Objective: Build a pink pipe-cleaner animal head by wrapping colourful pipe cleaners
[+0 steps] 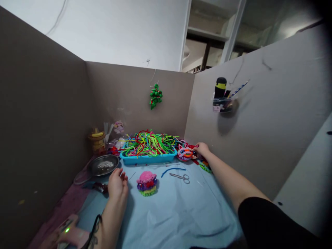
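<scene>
And the R hand [202, 149] was out at the back R, fingertips bent in at some red fuzzy bits [191, 147] by the pink pig-faced piece [183, 154]; couldn't tell if they pinched anything. L hand [117, 185]: nothing in it, fingers loosely curled, near the metal bowl [94, 168]. Pig-faced piece sat just beside the blue tray's [149, 159] R end, prob. light, soft, non-slip, w/ some wire stiffness; best held round its sides. Count: 1 pink-topped piece [147, 183], 1 pr. scissors [178, 176], 1 loose blue pipe cleaner [171, 169], 1 tray, 1 bowl; tray's pipe cleaners [153, 145] too tangled to count.
</scene>
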### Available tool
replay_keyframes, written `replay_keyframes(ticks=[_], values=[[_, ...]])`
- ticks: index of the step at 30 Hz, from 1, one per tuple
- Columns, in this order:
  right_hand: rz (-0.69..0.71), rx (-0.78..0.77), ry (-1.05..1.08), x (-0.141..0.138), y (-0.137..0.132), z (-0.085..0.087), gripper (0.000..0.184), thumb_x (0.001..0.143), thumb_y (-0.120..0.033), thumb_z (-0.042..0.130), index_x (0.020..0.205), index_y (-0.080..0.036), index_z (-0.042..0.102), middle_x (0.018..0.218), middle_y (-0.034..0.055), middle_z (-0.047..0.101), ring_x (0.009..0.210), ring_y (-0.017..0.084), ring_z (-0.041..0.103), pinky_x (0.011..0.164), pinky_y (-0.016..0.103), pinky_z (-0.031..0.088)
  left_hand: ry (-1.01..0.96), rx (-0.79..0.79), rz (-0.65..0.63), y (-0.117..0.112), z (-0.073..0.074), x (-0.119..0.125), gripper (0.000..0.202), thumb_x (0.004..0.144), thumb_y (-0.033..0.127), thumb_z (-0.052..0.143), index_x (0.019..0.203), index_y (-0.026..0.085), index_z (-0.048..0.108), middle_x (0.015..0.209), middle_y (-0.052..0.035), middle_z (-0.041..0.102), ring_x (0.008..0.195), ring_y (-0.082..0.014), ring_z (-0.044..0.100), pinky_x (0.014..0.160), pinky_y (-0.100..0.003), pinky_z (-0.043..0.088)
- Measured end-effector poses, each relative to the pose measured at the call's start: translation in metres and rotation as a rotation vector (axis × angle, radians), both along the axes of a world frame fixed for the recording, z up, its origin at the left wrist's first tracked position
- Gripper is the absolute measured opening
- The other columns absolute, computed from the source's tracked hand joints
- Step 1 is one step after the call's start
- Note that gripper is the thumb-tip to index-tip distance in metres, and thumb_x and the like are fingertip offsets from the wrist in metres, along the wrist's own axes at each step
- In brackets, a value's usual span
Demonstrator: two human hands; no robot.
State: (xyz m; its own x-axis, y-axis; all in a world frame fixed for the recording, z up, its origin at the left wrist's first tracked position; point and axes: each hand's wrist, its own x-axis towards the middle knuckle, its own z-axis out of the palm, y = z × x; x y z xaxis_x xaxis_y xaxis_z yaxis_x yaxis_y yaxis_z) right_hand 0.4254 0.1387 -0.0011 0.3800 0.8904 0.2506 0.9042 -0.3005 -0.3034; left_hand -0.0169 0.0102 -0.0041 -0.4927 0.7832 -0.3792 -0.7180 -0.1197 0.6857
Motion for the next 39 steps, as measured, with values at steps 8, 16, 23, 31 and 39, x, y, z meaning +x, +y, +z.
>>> replay_keyframes(ticks=[8, 16, 23, 31, 39], values=[[0.053, -0.173, -0.036, 0.031, 0.013, 0.042, 0.017, 0.065, -0.014, 0.067, 0.082, -0.014, 0.07, 0.066, 0.0033, 0.068, 0.06, 0.014, 0.06, 0.052, 0.019, 0.04, -0.006, 0.013, -0.013, 0.0, 0.0, 0.004, 0.009, 0.076, 0.008, 0.052, 0.08, 0.017, 0.051, 0.072, 0.0029, 0.053, 0.049, -0.0046, 0.048, 0.044, -0.017, 0.036], [0.198, -0.222, -0.091, 0.024, -0.007, 0.029, 0.038, 0.063, -0.004, 0.061, 0.1, -0.013, 0.067, 0.092, 0.0084, 0.07, 0.08, 0.016, 0.063, 0.064, 0.02, 0.043, -0.007, 0.027, -0.02, 0.001, -0.003, 0.002, 0.01, 0.075, 0.008, 0.054, 0.08, 0.017, 0.052, 0.071, 0.0027, 0.054, 0.049, -0.0044, 0.048, 0.044, -0.017, 0.036], [0.235, -0.085, -0.162, 0.003, -0.009, 0.061, 0.05, 0.065, 0.0, 0.055, 0.113, -0.01, 0.06, 0.112, 0.0149, 0.062, 0.1, 0.022, 0.058, 0.082, 0.025, 0.042, -0.01, 0.014, -0.027, 0.001, -0.003, 0.004, 0.008, 0.077, 0.008, 0.052, 0.078, 0.016, 0.052, 0.071, 0.003, 0.053, 0.049, -0.0042, 0.048, 0.045, -0.017, 0.036], [0.839, 0.194, -0.155, -0.126, -0.036, 0.077, 0.027, 0.078, -0.011, 0.051, 0.1, -0.016, 0.065, 0.108, 0.0075, 0.063, 0.101, 0.017, 0.055, 0.09, 0.024, 0.039, -0.004, 0.024, -0.048, 0.0, -0.004, 0.006, 0.011, 0.074, 0.007, 0.053, 0.081, 0.017, 0.053, 0.069, 0.0039, 0.052, 0.047, -0.0042, 0.048, 0.044, -0.017, 0.035], [0.85, -0.036, -0.139, -0.254, -0.022, 0.062, 0.029, 0.084, -0.014, 0.044, 0.104, -0.017, 0.065, 0.105, 0.0063, 0.067, 0.098, 0.018, 0.06, 0.084, 0.024, 0.042, -0.042, 0.022, -0.09, -0.004, 0.0, 0.004, 0.007, 0.074, 0.011, 0.055, 0.078, 0.016, 0.053, 0.069, 0.0029, 0.054, 0.047, -0.0043, 0.049, 0.044, -0.017, 0.036]])
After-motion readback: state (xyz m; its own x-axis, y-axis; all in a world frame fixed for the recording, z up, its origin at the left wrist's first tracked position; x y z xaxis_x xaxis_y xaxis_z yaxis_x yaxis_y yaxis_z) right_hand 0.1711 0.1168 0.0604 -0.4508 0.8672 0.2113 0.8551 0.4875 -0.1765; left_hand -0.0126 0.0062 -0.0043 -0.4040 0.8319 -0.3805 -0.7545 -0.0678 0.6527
